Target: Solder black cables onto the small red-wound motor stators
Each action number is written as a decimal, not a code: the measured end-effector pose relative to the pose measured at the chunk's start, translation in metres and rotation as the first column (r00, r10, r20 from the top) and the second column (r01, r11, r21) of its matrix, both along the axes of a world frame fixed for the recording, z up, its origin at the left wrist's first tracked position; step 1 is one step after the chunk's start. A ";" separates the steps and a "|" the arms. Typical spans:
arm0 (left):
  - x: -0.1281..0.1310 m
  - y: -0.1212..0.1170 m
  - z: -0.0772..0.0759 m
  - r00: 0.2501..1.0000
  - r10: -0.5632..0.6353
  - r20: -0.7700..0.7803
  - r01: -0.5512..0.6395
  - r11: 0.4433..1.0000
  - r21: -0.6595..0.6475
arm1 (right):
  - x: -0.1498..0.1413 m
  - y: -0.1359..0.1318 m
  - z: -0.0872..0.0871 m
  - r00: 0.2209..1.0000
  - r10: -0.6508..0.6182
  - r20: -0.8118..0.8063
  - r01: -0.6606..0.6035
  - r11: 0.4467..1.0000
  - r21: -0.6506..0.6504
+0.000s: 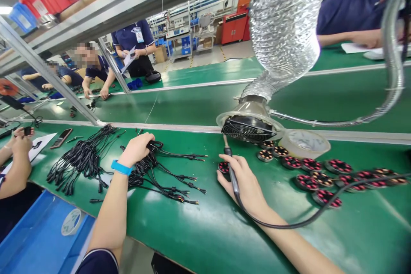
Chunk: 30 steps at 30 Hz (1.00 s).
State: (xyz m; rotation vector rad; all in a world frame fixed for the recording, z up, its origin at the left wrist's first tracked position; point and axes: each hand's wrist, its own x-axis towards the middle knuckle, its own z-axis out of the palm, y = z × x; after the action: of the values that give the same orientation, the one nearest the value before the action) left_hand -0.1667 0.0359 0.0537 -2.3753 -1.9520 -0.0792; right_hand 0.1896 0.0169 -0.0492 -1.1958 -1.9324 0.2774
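The right hand (245,180) is wrapped around a soldering iron (233,180), with its tip pointing away. A small round part (223,167) peeks out by the thumb and fingertips; I can't tell if they pinch it. Well over to the left, the left hand (138,150) bends its fingers over a pile of black wires (148,167). I can't tell if it grips any. More black wires (80,160) lie left of that hand. Red and black rings (307,183) sit right of the right hand. Past the iron's tip is a black fan (247,129).
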 end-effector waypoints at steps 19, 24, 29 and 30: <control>0.138 0.037 -0.031 0.900 -0.312 0.304 0.371 0.915 -0.159 | 0.003 0.000 0.006 0.987 0.084 -0.134 -0.090 0.995 -0.041; 0.132 0.026 -0.030 0.892 -0.306 0.332 0.379 0.907 -0.185 | 0.006 0.002 0.005 0.989 0.085 -0.120 -0.091 0.995 -0.046; 0.136 0.013 -0.019 0.830 -0.295 0.473 0.420 0.889 -0.182 | 0.005 0.005 0.002 0.981 0.110 -0.157 -0.120 0.991 -0.054; 0.142 0.012 -0.020 0.819 -0.264 0.509 0.384 0.912 -0.145 | 0.004 0.005 0.002 0.980 0.115 -0.161 -0.125 0.991 -0.055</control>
State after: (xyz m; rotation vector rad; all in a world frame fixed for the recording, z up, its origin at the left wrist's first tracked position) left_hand -0.0249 0.0484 0.0332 -3.0829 -1.7656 -0.5298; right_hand 0.1935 0.0223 -0.0474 -1.0671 -1.8717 0.4876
